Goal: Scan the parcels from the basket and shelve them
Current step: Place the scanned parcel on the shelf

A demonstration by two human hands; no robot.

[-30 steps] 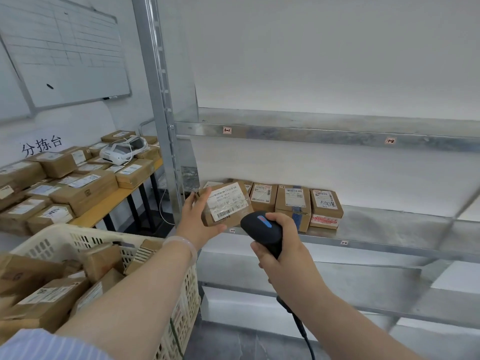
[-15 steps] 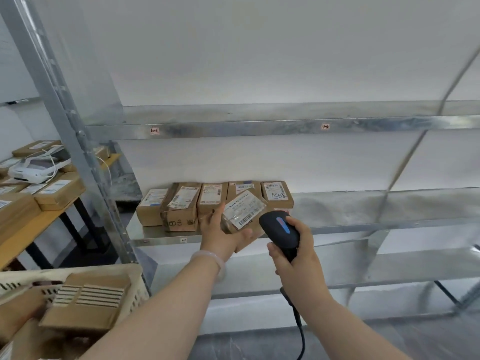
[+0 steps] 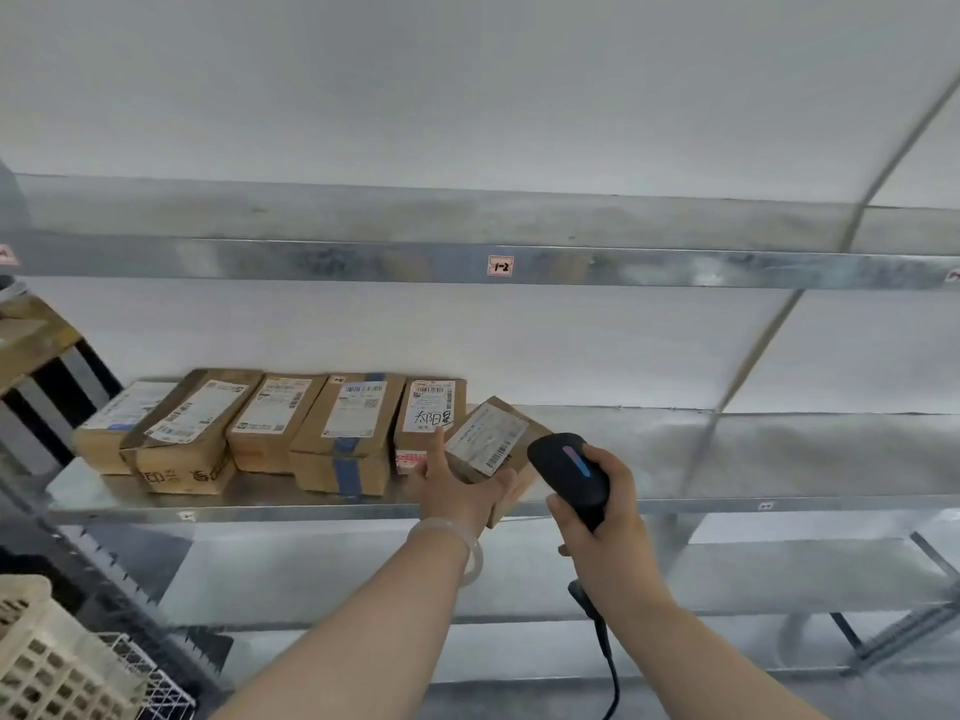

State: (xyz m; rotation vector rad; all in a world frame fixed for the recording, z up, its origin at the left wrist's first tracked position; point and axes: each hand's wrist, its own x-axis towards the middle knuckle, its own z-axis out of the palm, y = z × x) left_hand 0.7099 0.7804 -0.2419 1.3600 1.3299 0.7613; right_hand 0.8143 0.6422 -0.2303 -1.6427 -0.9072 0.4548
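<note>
A pale lattice basket (image 3: 47, 662) shows at lower left. On the metal shelf (image 3: 311, 504) five brown parcels (image 3: 260, 428) lie in a row, their printed labels too small to read. The fifth parcel (image 3: 428, 418) bears black handwriting, seemingly "太阳星". Just beside it the left hand (image 3: 457, 491) grips the sixth parcel (image 3: 488, 444), tilted, barcode label up. The rail (image 3: 311, 259) above carries a tag (image 3: 501, 266) reading "1-2". The right hand (image 3: 608, 517) is wrapped round a black scanner (image 3: 569, 467), whose strip glows blue and pink.
</note>
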